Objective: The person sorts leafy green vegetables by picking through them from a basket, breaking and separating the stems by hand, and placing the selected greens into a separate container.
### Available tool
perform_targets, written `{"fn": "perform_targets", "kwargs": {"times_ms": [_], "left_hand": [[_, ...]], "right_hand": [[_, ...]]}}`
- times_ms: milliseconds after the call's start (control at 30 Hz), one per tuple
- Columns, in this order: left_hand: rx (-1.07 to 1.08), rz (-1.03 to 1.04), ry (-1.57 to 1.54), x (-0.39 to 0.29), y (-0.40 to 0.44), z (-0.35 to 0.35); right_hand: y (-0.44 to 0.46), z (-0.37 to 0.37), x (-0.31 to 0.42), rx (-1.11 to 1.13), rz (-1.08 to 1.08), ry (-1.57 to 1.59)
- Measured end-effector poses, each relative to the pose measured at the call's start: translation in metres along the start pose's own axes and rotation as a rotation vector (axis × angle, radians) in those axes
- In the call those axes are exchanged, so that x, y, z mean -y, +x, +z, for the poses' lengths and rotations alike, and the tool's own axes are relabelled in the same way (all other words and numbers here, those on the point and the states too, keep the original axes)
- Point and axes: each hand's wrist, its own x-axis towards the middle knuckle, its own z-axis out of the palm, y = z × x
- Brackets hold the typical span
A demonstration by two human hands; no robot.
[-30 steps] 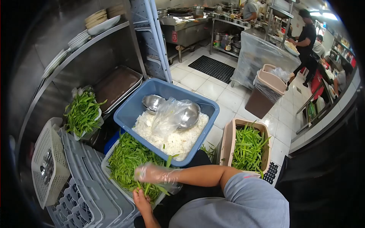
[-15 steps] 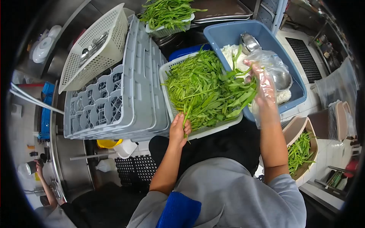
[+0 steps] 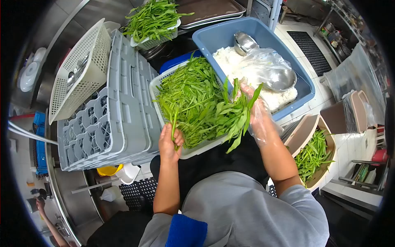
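1. Your bare left hand (image 3: 169, 144), just left of frame centre: fingers closed on a thin green stalk (image 3: 175, 121).
2. Your right hand (image 3: 249, 95), in a clear plastic glove (image 3: 259, 119), right of centre: clamped on a bunch of long-leaved greens (image 3: 235, 113).
3. Heaped loose green leaves (image 3: 189, 88), mid-frame, fill the white perforated plastic basket (image 3: 197, 152) between your hands.
4. Blue rectangular plastic tub (image 3: 305, 99), upper right: white rice (image 3: 225, 58), shiny metal bowls (image 3: 284, 80).
5. Beige plastic bin (image 3: 301, 133), lower right: cut green stems (image 3: 313, 156).
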Motion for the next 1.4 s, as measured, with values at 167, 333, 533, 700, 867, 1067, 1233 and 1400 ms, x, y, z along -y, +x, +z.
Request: {"fn": "perform_targets", "kwargs": {"times_ms": [167, 333, 533, 700, 867, 1067, 1233, 1400], "left_hand": [[0.052, 0.132, 0.089, -0.025, 0.001, 0.035], [0.116, 0.256, 0.267, -0.043, -0.001, 0.093], [0.448, 0.361, 0.617, 0.008, -0.026, 0.218], [1.015, 0.734, 1.066, 0.125, -0.075, 0.278], [1.056, 0.94, 0.81, 0.098, -0.08, 0.235], [0.242, 0.754, 1.332, 0.023, 0.023, 0.093], [0.068, 0.892, 1.751, 0.037, 0.096, -0.015], [0.133, 0.973, 1.993, 0.054, 0.114, -0.022]], "right_hand": [[0.01, -0.014, -0.01, 0.03, 0.074, 0.113], [0.021, -0.035, -0.027, 0.344, 0.083, 0.16], [0.011, -0.044, -0.051, 0.051, 0.11, -0.112], [-0.015, -0.026, -0.053, -0.03, 0.178, 0.07], [-0.018, -0.067, -0.039, 0.395, 0.056, 0.221], [-0.046, -0.058, 0.02, -0.236, -0.114, -0.34], [-0.051, -0.041, 0.016, -0.151, -0.295, -0.471], [-0.053, -0.036, 0.019, -0.078, -0.333, -0.546]]}}
